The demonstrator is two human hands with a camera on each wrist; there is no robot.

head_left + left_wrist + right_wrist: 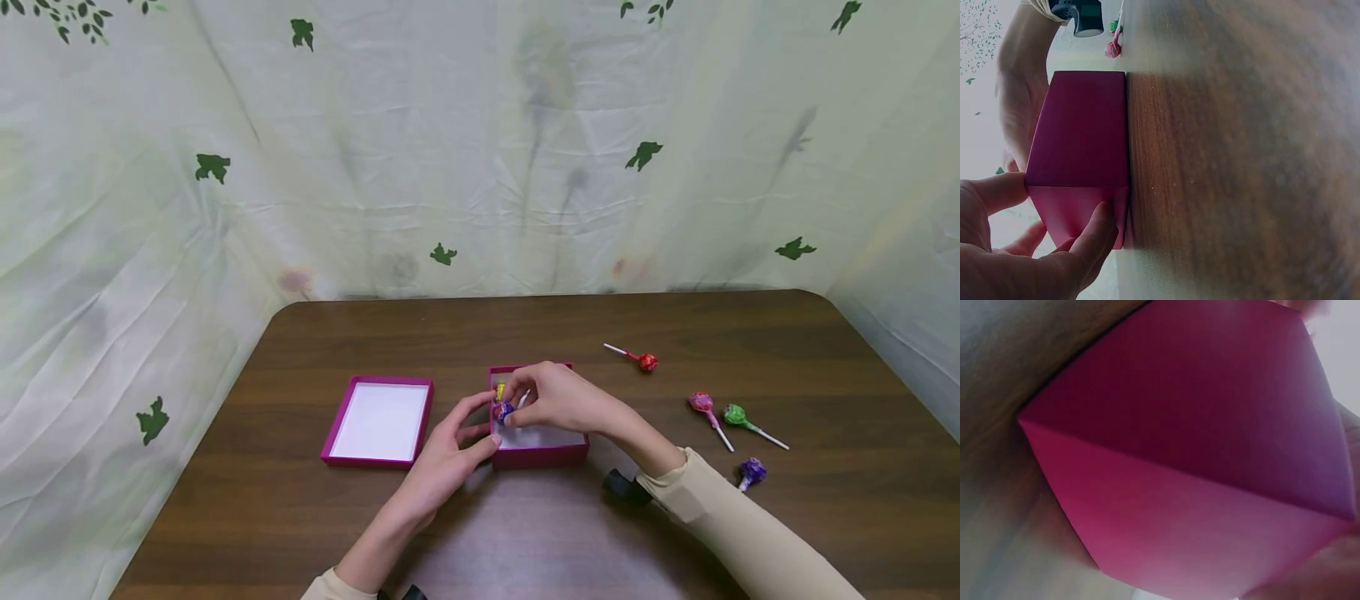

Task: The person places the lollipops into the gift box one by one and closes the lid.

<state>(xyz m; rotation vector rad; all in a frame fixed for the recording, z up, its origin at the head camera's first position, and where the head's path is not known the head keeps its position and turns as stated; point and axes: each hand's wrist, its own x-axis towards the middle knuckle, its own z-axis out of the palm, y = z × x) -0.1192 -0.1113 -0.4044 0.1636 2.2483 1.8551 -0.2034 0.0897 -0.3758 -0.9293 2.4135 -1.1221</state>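
An uncovered magenta box [540, 457] with a white inside stands at the middle of the table. My left hand [444, 458] holds its left end, the thumb at the front corner and the other fingers against the side wall [1066, 209]. Reaching in over the right side, my right hand [558, 398] pinches a lollipop [502, 411] in a blue and red wrapper, low inside the box by the left wall. Behind that lollipop shows a yellow-wrapped piece [500, 389], partly covered by the fingers. In the right wrist view the box walls [1185, 406] hide the fingertips.
Left of the box lies its magenta lid [377, 421], white inside up. On the right are a red lollipop [647, 362], a pink one [701, 402], a green one [736, 415] and a purple one [752, 470]. A pale curtain [480, 150] hangs behind the table.
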